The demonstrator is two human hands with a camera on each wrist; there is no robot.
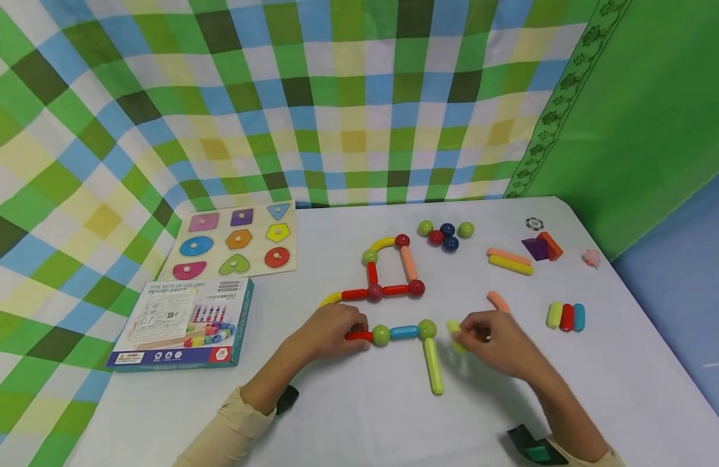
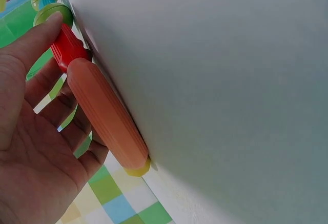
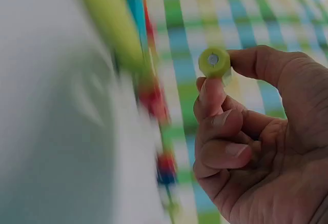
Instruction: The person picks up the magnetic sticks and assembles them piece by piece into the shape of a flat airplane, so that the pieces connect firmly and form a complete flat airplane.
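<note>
My left hand [image 1: 334,329] pinches the red magnetic stick [image 1: 359,336] beside a green ball [image 1: 381,335]. In the left wrist view, my thumb lies at that ball and an orange stick [image 2: 110,114] follows the red one near my fingers. Along the same row run a blue stick [image 1: 404,332] and another green ball [image 1: 427,329], from which a yellow-green stick [image 1: 433,366] points toward me. Off to its right, my right hand [image 1: 492,338] holds a short yellow-green stick [image 3: 214,62] between thumb and fingers, its round metal end facing the right wrist camera.
Behind the row lies a closed loop of sticks and balls [image 1: 375,293]. Loose balls [image 1: 436,237] sit farther back. Orange and yellow sticks [image 1: 511,264], short sticks [image 1: 566,317] and an orange curved piece [image 1: 498,301] lie right. A shape puzzle board [image 1: 251,264] and a box [image 1: 181,324] occupy the left.
</note>
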